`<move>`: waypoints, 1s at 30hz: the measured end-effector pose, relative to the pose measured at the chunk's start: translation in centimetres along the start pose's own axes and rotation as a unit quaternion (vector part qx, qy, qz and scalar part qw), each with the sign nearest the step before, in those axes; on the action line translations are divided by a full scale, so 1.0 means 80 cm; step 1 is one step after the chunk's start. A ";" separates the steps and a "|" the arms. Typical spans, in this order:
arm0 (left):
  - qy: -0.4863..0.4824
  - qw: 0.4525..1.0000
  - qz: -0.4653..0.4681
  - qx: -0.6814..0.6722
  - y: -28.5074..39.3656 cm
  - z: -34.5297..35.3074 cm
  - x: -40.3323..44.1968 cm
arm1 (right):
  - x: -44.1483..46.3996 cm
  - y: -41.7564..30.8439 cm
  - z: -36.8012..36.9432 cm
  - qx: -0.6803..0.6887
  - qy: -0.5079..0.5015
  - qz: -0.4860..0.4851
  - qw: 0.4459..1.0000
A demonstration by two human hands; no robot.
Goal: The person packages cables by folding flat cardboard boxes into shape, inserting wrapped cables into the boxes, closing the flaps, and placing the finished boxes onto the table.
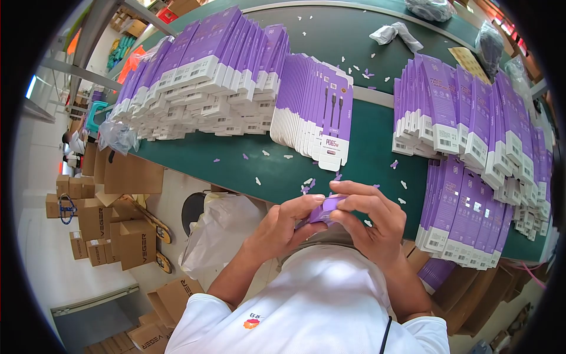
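Observation:
Close to my body, at the table's near edge, I hold one purple box (320, 213) end-up between both hands. My left hand (285, 223) is closed on its left side, thumb and fingers pinching it near the top. From the other side, the thumb and fingertips of my right hand (375, 213) press at the box's upper end and flaps. The box's lower part is hidden by my hands. Just beyond lies a fanned row of flat purple-and-white cartons (338, 118), the front one picturing cables and printed PD65W.
Tall stacks of purple boxes (203, 44) stand at the left, with more boxes (445, 106) at the right. Small white and purple paper scraps (257, 181) dot the green table (206, 154). Brown cardboard boxes (137, 243) sit on the floor at left, near a white bag (221, 227).

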State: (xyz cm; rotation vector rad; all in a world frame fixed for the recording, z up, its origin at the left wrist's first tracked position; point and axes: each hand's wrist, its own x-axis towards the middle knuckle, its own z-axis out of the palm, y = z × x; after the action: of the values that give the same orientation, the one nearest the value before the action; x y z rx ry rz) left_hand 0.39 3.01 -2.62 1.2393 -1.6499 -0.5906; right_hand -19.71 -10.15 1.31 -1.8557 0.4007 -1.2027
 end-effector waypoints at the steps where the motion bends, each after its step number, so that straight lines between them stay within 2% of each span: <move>1: -0.004 1.000 0.001 -0.002 0.000 -0.001 0.001 | 0.000 -0.001 0.000 -0.004 -0.006 0.013 1.000; 5: 0.005 0.999 -0.002 -0.034 -0.001 0.005 -0.001 | 0.000 -0.006 -0.003 -0.003 -0.034 0.066 0.997; 8: 0.002 0.999 0.005 -0.032 -0.002 0.004 -0.001 | -0.004 -0.009 -0.004 0.058 -0.041 0.144 0.987; 11: -0.021 0.999 0.009 0.025 0.001 -0.004 -0.001 | -0.008 -0.004 0.003 0.271 0.001 0.272 0.923; 14: -0.016 1.000 0.010 0.024 -0.001 -0.003 -0.001 | -0.005 -0.008 0.004 0.276 -0.008 0.283 0.918; 17: -0.016 1.000 -0.013 0.008 0.000 -0.001 -0.007 | -0.007 -0.003 0.005 0.225 -0.031 0.281 0.933; 20: 0.008 1.000 0.004 0.006 -0.004 -0.001 -0.008 | -0.009 0.000 0.013 0.140 -0.010 0.197 0.970; 22: 0.000 0.999 -0.004 -0.038 -0.002 -0.006 -0.009 | -0.010 0.000 0.016 0.042 0.022 0.062 0.997; 23: -0.004 0.998 -0.008 -0.060 -0.001 -0.007 -0.009 | -0.010 0.001 0.018 -0.007 0.038 -0.007 0.999; 26: 0.052 0.994 -0.006 -0.091 -0.001 -0.003 -0.012 | -0.005 0.011 0.022 -0.052 0.023 -0.084 0.995; 29: -0.021 0.998 -0.045 -0.041 0.006 -0.022 -0.005 | -0.003 0.019 0.021 -0.054 -0.014 -0.053 0.997; 30: 0.003 0.992 -0.068 -0.107 0.004 -0.019 -0.005 | -0.003 0.023 0.024 -0.027 -0.003 -0.031 0.999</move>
State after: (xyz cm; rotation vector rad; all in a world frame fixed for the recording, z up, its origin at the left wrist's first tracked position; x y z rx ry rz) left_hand 1.60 3.71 -1.88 1.1992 -1.4628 -0.8247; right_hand -17.89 -10.11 -0.58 -1.9296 0.3769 -1.2385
